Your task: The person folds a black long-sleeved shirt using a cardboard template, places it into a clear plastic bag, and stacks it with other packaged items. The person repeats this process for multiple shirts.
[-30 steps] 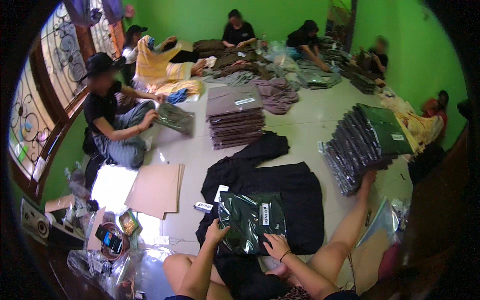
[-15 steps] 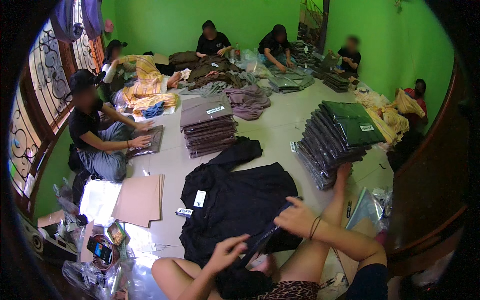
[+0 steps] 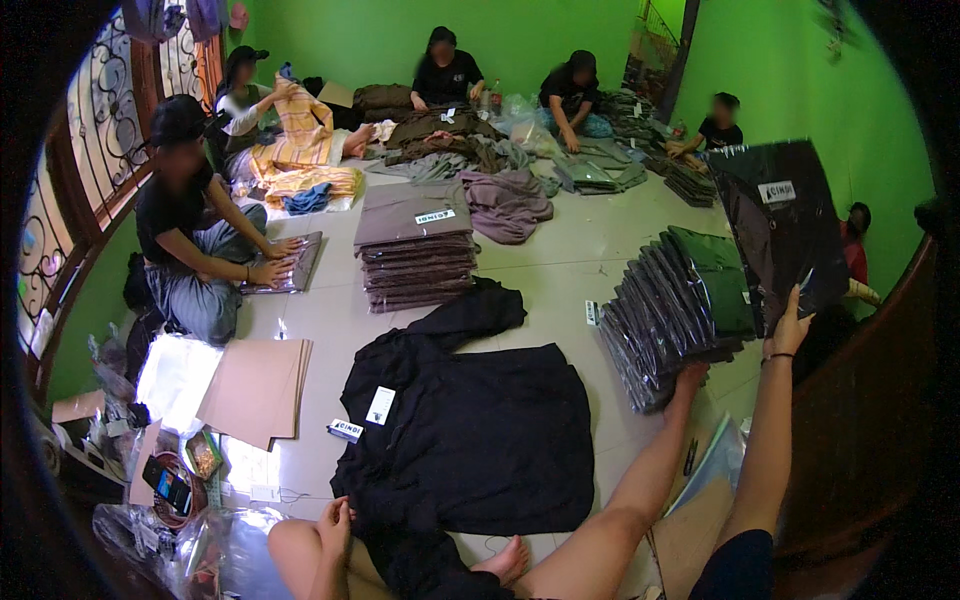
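My right hand [image 3: 788, 328] is raised at the right, its fingers closed on the lower edge of a dark folded garment in a clear bag [image 3: 785, 235] with a white label. The bag hangs upright beside and above a leaning stack of bagged garments [image 3: 665, 295], whose top one is dark green. My left hand [image 3: 336, 520] rests by my left knee with its fingers curled, next to the sleeve of a black long-sleeved shirt [image 3: 490, 440]; what it holds, if anything, is hidden. The shirt lies spread on the floor with two white tags at its neck.
A second stack of brown bagged garments [image 3: 415, 250] stands ahead. Brown cardboard sheets [image 3: 258, 390], a phone [image 3: 168, 484] and clear plastic bags [image 3: 235, 555] lie to the left. Several people sit along the walls among loose clothes; one person [image 3: 190, 220] presses a bagged garment at left.
My right hand has swung up and right with the bagged garment, from low over the shirt to beside the right stack. My left hand has drawn back left to my knee.
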A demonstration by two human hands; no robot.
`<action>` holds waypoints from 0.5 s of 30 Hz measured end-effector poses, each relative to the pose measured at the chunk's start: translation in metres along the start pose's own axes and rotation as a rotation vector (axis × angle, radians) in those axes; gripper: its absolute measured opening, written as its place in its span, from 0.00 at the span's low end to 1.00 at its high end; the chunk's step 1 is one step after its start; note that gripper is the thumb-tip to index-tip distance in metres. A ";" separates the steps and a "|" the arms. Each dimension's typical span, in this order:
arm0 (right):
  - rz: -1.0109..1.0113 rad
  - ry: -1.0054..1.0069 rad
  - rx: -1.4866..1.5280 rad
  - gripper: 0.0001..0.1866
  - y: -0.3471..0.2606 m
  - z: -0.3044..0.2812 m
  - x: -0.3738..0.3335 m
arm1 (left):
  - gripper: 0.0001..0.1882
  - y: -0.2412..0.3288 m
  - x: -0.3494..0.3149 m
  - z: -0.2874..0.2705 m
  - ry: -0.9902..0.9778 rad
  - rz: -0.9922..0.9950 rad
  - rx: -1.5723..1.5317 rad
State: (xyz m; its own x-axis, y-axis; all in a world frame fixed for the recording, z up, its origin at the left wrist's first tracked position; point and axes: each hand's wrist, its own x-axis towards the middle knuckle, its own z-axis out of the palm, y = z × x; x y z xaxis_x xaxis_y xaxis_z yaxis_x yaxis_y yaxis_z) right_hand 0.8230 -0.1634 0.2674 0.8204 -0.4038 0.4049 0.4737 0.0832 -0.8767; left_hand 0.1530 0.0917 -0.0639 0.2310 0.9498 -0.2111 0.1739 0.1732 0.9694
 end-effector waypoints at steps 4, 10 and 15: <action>0.284 -0.168 -0.376 0.43 0.084 0.000 0.046 | 0.09 0.005 0.002 0.001 0.032 -0.002 0.073; 0.489 -0.358 -0.199 0.41 0.114 -0.008 0.048 | 0.09 0.020 -0.003 0.007 0.057 0.002 0.226; 0.444 -0.309 -0.390 0.51 0.112 0.014 0.059 | 0.09 0.027 -0.004 0.013 0.064 -0.045 0.211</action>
State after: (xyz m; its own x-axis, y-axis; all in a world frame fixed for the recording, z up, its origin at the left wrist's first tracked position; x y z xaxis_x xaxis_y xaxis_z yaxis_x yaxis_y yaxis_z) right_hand 0.9293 -0.1648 0.1968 0.9924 -0.1228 -0.0110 -0.0329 -0.1775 -0.9836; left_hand 0.1694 0.0888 -0.0389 0.1584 0.9581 -0.2387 0.3806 0.1638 0.9101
